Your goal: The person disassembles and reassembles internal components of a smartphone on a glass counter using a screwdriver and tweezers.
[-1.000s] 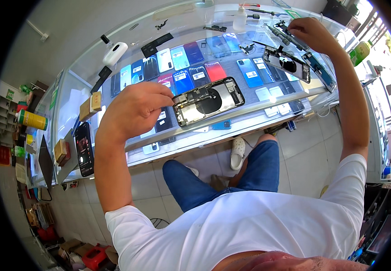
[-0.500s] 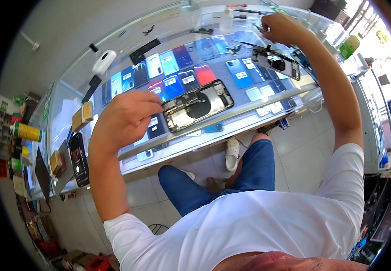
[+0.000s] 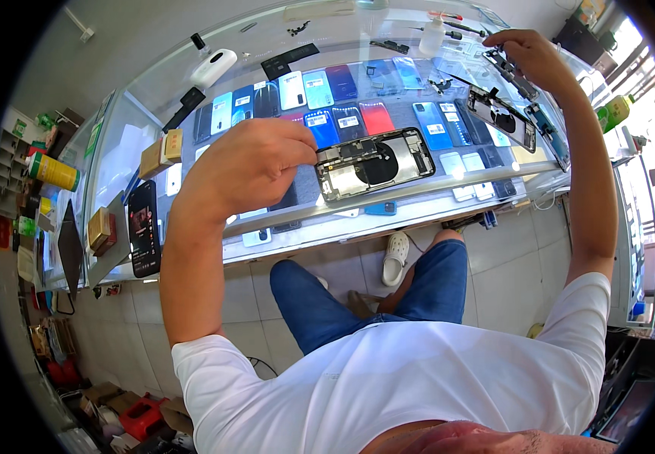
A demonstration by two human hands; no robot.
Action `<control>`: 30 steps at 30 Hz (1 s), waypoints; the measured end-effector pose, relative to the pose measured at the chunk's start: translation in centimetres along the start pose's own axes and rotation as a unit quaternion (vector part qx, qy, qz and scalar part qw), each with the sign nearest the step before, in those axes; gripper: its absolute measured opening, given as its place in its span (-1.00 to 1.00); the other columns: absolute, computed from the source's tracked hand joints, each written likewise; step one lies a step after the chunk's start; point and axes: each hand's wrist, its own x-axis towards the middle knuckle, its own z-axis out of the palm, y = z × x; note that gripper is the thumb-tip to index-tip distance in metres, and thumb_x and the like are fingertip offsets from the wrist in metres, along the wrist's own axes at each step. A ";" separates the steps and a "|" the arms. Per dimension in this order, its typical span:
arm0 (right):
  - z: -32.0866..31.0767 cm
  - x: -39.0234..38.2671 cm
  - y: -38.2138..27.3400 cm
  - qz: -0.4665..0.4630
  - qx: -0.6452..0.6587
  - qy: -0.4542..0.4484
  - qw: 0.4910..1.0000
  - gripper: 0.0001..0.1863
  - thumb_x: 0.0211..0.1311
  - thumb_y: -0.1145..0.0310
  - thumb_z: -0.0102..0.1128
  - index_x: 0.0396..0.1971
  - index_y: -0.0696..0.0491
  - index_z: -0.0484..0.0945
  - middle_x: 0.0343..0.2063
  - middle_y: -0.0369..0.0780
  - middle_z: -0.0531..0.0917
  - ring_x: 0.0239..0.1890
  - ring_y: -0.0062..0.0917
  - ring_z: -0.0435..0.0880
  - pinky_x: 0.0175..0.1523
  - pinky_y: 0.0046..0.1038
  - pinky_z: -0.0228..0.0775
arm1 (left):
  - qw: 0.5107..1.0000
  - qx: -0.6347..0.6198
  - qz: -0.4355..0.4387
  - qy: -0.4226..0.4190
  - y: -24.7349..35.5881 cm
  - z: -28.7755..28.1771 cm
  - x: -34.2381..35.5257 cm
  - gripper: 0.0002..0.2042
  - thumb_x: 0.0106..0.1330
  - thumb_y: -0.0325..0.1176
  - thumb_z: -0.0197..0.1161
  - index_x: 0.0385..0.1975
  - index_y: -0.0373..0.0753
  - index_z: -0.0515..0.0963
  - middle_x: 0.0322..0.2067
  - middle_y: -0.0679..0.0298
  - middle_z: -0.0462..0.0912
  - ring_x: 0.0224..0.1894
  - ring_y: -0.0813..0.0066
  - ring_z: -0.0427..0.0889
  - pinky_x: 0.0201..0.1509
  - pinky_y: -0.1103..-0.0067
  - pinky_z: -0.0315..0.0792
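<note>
Opened phone housing [image 3: 376, 165] is at near edge of tabletop [image 3: 350, 34], left end pinched by fingers [image 3: 301, 151] of left hand [image 3: 252, 163]; right hand [image 3: 528, 57] near dark phone part [image 3: 510, 74], its grasp indiscernible.

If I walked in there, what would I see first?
Probably the opened phone, its insides showing, by the left hand at the near edge of the glass counter. Beneath the glass, rows of colourful phone backs stand out too. Up at the right, the right hand is near another opened phone.
</note>
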 end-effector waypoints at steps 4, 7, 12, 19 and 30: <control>0.4 -0.8 -1.9 -0.150 0.454 -0.100 0.873 -0.48 0.42 0.39 0.28 0.37 -0.04 0.62 -0.27 -0.26 0.71 -0.40 -0.53 0.56 -0.23 -0.48 0.49 | 1.000 -0.004 0.009 0.005 -0.3 0.2 0.0 -0.76 0.09 -0.71 0.33 -0.28 -0.31 0.80 -0.13 0.12 0.84 -0.12 0.07 0.81 -0.02 0.33 0.69; 3.2 -1.9 -10.4 -0.129 0.563 -0.062 0.814 -0.68 0.38 0.46 0.40 0.10 0.12 0.72 -0.43 -0.36 0.66 -0.46 -0.61 0.58 -0.30 -0.52 0.51 | 1.000 0.003 -0.004 -0.002 -0.3 0.2 -0.4 -0.77 0.09 -0.70 0.34 -0.29 -0.31 0.80 -0.13 0.12 0.84 -0.12 0.07 0.81 -0.02 0.33 0.69; 5.8 1.6 -14.6 -0.160 0.341 0.045 0.925 -0.70 0.56 0.17 0.34 -0.02 0.11 0.76 -0.47 -0.41 0.60 -0.43 -0.69 0.52 -0.34 -0.53 0.38 | 1.000 0.009 -0.001 0.006 -0.3 0.2 -0.2 -0.77 0.09 -0.70 0.33 -0.29 -0.31 0.80 -0.14 0.13 0.84 -0.13 0.08 0.81 -0.03 0.34 0.68; 10.4 6.6 -15.7 -0.131 0.311 0.073 0.938 -0.67 0.60 0.18 0.25 0.06 0.15 0.65 -0.42 -0.28 0.65 -0.46 -0.60 0.59 -0.38 -0.47 0.46 | 1.000 0.001 0.006 0.010 -0.3 0.3 0.0 -0.76 0.08 -0.70 0.30 -0.31 -0.31 0.80 -0.17 0.14 0.82 -0.16 0.09 0.80 -0.04 0.33 0.67; 14.0 7.1 -15.9 -0.160 0.272 0.145 0.938 -0.53 0.54 0.32 0.21 0.32 0.13 0.36 -0.41 -0.14 0.68 -0.45 -0.39 0.77 -0.31 -0.29 0.64 | 1.000 0.022 0.005 -0.016 -0.3 0.0 -0.1 -0.77 0.06 -0.69 0.31 -0.32 -0.31 0.79 -0.17 0.15 0.82 -0.15 0.08 0.79 -0.05 0.33 0.68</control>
